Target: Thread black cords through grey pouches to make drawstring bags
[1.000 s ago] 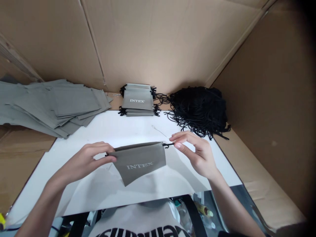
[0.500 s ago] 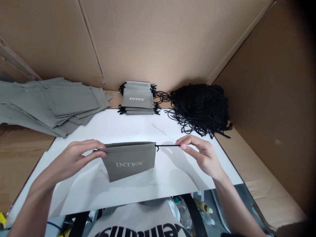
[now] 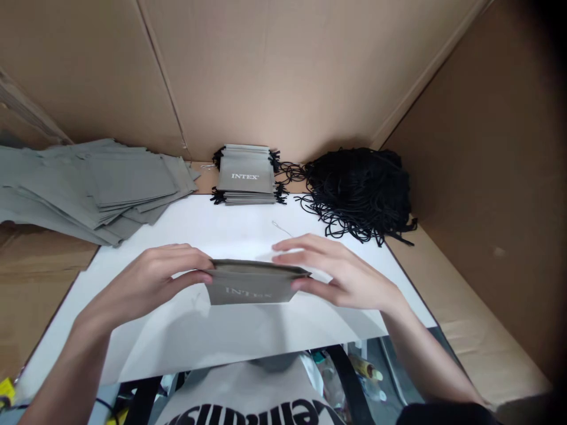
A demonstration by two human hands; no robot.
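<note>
A small grey drawstring pouch with white INTEX lettering is stretched between my hands above the white board, its top edge towards the far side. My left hand pinches the upper left corner between thumb and fingers. At the right end, my right hand has its thumb on the pouch's front, with the fingers reaching over and behind the top edge. The black cord at that corner is mostly covered by the hand. Just beyond the right fingers lies a thin wire-like tool, partly hidden.
Loose grey pouches are heaped at the left. A neat stack of corded pouches stands at the back middle, beside a pile of black cords. Cardboard walls enclose the white work board.
My right hand has moved left from the pulled cord onto the pouch's right end. My left hand has shifted right with the pouch, which is now tilted flatter.
</note>
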